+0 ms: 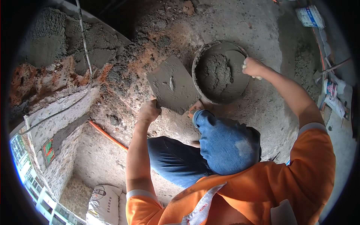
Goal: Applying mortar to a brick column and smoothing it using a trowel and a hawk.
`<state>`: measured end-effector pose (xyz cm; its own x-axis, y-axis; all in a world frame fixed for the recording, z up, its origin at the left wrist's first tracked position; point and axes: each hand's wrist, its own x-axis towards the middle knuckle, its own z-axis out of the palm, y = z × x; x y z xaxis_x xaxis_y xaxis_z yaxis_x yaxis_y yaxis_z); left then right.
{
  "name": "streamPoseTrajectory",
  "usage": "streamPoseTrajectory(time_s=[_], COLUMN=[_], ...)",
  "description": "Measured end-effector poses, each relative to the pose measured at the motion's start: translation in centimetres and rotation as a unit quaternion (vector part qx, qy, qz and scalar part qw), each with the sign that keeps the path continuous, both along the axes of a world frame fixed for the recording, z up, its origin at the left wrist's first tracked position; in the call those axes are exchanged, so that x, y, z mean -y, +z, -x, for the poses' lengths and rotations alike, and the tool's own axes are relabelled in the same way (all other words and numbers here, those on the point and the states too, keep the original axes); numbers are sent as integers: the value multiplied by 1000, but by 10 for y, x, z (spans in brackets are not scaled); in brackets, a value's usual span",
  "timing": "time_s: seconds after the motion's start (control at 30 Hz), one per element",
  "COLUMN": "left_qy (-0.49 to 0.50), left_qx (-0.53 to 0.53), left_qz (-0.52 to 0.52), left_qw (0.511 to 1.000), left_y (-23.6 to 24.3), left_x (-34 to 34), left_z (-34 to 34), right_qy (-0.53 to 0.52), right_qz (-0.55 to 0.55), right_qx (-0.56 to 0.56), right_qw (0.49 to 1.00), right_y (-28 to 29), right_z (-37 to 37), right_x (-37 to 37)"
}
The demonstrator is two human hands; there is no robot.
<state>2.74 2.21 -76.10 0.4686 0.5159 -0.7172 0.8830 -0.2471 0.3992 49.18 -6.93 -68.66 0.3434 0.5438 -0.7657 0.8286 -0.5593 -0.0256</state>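
Note:
My left hand [150, 110] grips the lower left corner of a square tile [163, 77] coated with wet grey mortar, tilted beside the bucket. My right hand [254, 68] is closed on a trowel handle at the right rim of a round bucket. The trowel's grey blade [235, 60] lies inside the bucket against the mortar [215, 78]. The bucket's rim [198, 56] is smeared with mortar. My bent, jeans-clad knee [227, 150] is just below the bucket and tile.
Rubble [123, 63] and a freshly mortared surface [48, 37] are at upper left, with a hanging cable [85, 48]. An orange pipe [107, 135] runs at left. A white sack [102, 204] sits bottom left, beside a ledge with buildings beyond. Bags and containers [332, 90] line the right side.

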Motion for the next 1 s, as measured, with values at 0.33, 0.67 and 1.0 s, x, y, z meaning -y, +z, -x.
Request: streamPoseTrajectory(time_s=[0.33,0.67,1.0], left_qy=[53,34,291], left_qx=[82,69,34], left_qz=[30,58,125], left_qw=[995,995,948], left_y=[-52,-45,-95], left_x=[16,37,16], left_z=[-58,-67,-44], right_qy=[245,223,149], right_qz=[-33,88,-66], right_qx=[146,94,65], right_qw=[958,966,984], right_y=[-43,2,0], right_z=[-31,-15,-5], right_x=[-30,-33,44])
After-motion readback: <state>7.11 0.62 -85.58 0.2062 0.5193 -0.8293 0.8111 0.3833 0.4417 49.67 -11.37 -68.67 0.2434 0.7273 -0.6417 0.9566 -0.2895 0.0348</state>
